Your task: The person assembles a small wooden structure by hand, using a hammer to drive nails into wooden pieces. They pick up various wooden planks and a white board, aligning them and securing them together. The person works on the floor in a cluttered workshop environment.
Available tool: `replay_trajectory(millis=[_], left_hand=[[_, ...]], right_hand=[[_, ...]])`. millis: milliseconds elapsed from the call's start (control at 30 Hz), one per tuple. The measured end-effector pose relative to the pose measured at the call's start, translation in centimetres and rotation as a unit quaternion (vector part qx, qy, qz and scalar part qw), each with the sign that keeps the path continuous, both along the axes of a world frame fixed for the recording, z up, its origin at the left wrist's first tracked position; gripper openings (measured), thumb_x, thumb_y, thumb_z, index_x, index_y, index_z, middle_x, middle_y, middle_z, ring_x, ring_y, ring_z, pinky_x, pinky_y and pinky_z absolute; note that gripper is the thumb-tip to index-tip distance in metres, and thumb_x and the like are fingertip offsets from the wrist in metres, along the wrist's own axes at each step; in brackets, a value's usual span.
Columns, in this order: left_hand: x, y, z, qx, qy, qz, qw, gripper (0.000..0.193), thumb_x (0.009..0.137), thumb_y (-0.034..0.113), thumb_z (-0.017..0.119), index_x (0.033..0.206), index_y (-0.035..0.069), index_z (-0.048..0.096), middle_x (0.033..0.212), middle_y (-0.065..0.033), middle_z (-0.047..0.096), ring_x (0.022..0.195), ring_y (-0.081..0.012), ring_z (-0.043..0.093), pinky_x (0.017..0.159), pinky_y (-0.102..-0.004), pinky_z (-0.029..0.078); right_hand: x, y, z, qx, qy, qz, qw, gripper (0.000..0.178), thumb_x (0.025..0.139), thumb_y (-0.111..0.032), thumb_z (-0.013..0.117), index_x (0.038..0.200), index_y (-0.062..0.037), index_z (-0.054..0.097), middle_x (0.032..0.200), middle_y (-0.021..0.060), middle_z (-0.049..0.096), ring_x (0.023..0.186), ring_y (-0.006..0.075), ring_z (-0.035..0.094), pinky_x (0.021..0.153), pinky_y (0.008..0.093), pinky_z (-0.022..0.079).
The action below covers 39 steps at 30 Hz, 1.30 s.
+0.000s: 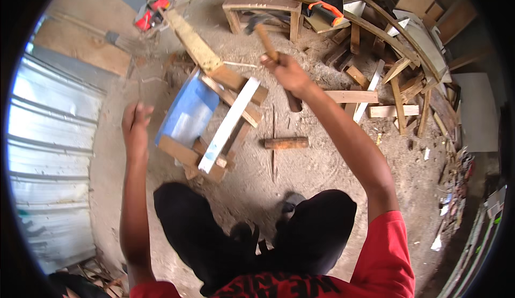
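Note:
My right hand (289,74) grips a hammer by its wooden handle (266,41), its dark head blurred and raised to the upper left. My left hand (137,123) is held up at the left with fingers pinched together; a thin line shows above them, too fine to name. Between my hands a small wooden frame (177,149) lies on the ground, with a blue sheet (194,105) on its left side. A white-faced wooden strip (229,123) runs slantwise across it. Neither hand touches the frame. A yellowish plank (192,39) reaches away from its far end.
A short round piece of wood (287,143) lies right of the frame. Beyond stand a low wooden stool (262,3) and an orange-handled saw (328,11). Wood offcuts (394,110) heap at the right. Corrugated metal sheeting (53,164) lines the left, and red tins (144,19) stand far left.

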<state>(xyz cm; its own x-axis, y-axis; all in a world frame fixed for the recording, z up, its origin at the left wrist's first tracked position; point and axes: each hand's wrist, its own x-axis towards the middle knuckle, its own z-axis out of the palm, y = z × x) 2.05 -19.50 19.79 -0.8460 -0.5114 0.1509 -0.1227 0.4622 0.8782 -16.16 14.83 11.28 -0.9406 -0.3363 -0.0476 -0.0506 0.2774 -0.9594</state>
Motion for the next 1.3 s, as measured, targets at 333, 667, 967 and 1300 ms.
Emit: replay_trajectory(millis=[333, 667, 967, 1300], left_hand=[[2.1, -0.7, -7.5, 0.286, -0.031, 0.127, 0.949, 0.023, 0.106, 0.024, 0.055, 0.114, 0.004, 0.063, 0.109, -0.0062, 0.067, 0.105, -0.0175, 0.061, 0.094, -0.0327, 0.046], [1.2, 0.1, -8.3, 0.316, 0.093, 0.149, 0.932, 0.024, 0.107, 0.022, 0.054, 0.118, 0.001, 0.058, 0.11, -0.0099, 0.067, 0.103, -0.0183, 0.063, 0.094, -0.0338, 0.048], [0.1, 0.1, -9.4, 0.282, 0.138, 0.079, 0.946, 0.025, 0.106, 0.023, 0.054, 0.117, 0.0, 0.058, 0.1, -0.0072, 0.064, 0.1, -0.0201, 0.063, 0.093, -0.0347, 0.047], [-1.5, 0.9, -9.1, 0.225, 0.154, 0.06, 0.96, 0.021, 0.107, 0.019, 0.052, 0.114, 0.0, 0.058, 0.099, -0.0061, 0.064, 0.095, -0.0148, 0.058, 0.091, -0.0319, 0.046]], right_hand=[[-0.1, -4.1, 1.8, 0.075, -0.073, 0.103, 0.989, 0.058, 0.101, -0.05, 0.06, 0.122, 0.0044, 0.061, 0.097, 0.0111, 0.067, 0.089, 0.0209, 0.061, 0.086, 0.0355, 0.048], [0.3, -6.1, 1.4, 0.208, -0.015, 0.098, 0.973, 0.057, 0.099, -0.048, 0.061, 0.117, 0.0055, 0.064, 0.098, 0.0197, 0.071, 0.09, 0.0279, 0.07, 0.083, 0.04, 0.053], [7.5, -3.2, 1.6, 0.197, 0.026, -0.02, 0.98, 0.052, 0.101, -0.044, 0.059, 0.105, 0.0077, 0.067, 0.08, 0.0179, 0.07, 0.076, 0.0277, 0.07, 0.072, 0.0392, 0.053], [7.1, -2.2, 0.8, 0.18, 0.039, -0.046, 0.982, 0.051, 0.1, -0.044, 0.06, 0.103, 0.0067, 0.067, 0.088, 0.0251, 0.071, 0.084, 0.0336, 0.072, 0.078, 0.0432, 0.054]])
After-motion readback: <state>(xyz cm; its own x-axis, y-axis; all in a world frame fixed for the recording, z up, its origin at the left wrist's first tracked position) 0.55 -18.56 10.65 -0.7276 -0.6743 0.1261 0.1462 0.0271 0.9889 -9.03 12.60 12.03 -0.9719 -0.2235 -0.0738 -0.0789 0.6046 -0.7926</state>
